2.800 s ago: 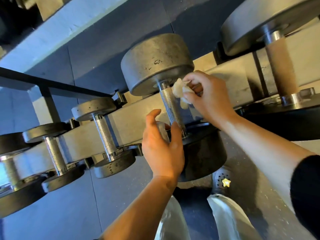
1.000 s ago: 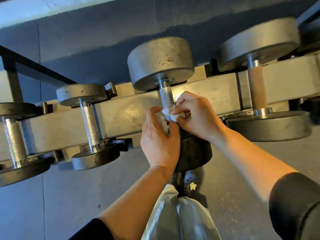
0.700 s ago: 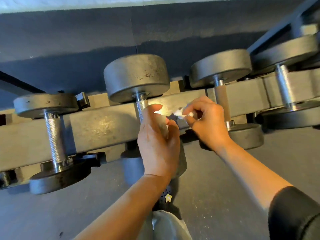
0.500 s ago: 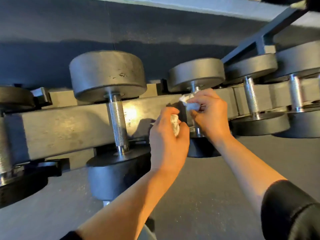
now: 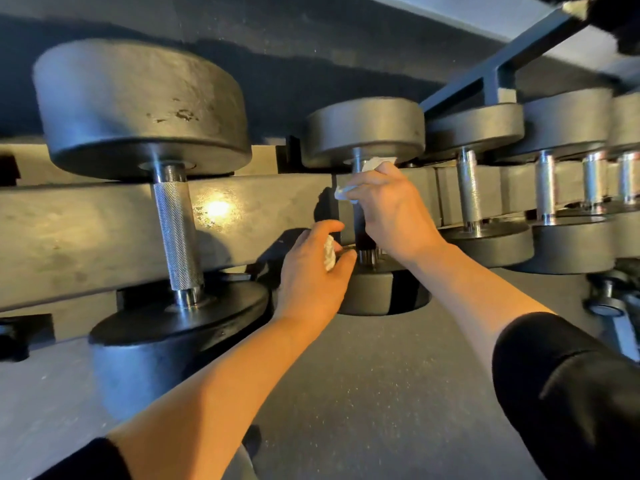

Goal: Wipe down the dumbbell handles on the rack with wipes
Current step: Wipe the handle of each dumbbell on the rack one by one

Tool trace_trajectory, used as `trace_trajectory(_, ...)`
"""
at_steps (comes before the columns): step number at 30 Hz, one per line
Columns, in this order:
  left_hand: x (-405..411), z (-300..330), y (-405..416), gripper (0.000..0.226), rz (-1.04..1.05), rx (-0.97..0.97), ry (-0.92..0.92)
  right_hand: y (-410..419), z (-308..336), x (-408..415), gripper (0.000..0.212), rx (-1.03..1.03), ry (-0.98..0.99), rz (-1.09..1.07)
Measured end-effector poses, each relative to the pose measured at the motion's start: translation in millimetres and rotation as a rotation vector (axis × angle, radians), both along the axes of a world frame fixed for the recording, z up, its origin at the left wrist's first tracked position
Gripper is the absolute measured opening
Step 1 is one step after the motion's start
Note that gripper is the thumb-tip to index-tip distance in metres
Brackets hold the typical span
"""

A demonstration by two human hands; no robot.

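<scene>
Wipe (image 5: 372,165) bunched in right hand (image 5: 391,209), fingers curled round it and round the far end of the middle dumbbell's handle (image 5: 357,161), just under the far weight head (image 5: 363,131). Wrapped that way so the cloth meets the bar on all sides, probably ready for a stroke down its length. Second wipe (image 5: 329,257) pinched between thumb and narrowly curled fingers of left hand (image 5: 311,268), held just beside the near end of the same handle, likely waiting for the lower stretch. Handle mostly hidden behind the right hand. Knurled handle (image 5: 176,230) of the bigger dumbbell on the left standing bare across the rack rail (image 5: 86,230). More chrome handles (image 5: 469,192) lined up to the right along the rail, untouched.
</scene>
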State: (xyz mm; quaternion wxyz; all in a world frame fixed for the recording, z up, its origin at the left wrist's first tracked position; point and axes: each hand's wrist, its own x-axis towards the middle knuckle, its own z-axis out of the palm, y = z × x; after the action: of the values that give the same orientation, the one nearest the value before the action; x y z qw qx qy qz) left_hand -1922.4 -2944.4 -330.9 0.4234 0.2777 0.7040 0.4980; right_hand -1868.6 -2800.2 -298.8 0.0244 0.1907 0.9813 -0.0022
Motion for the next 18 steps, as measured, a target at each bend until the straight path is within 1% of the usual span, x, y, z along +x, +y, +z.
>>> trace_trajectory(3,-1,1,1,0.034,-0.047,0.003,-0.012,-4,6,13,0.027,-0.149,-0.076,0.016)
trace_trajectory(6,-1,1,1,0.029,-0.047,0.000,-0.034,-8,13,25,0.026,-0.306,-0.140,-0.035)
trace_trajectory(10,1,0,0,0.027,-0.029,0.015,-0.042,-6,21,29,0.026,-0.513,-0.234,-0.178)
trace_trajectory(12,2,-1,-1,0.027,-0.022,0.028,-0.035,-6,20,32,0.025,-0.575,-0.251,-0.234)
trace_trajectory(13,3,-1,-1,0.027,-0.020,0.032,-0.032,-7,19,33,0.024,-0.578,-0.230,-0.255)
trace_trajectory(14,4,-1,-3,0.026,-0.017,0.035,-0.036,-8,19,36,0.022,-0.547,-0.168,-0.274)
trace_trajectory(16,5,1,-4,0.025,-0.012,0.042,-0.060,-6,18,38,0.019,-0.407,0.067,-0.295)
trace_trajectory(18,6,2,-5,0.024,-0.008,0.048,-0.061,2,16,32,0.022,-0.251,0.266,-0.250)
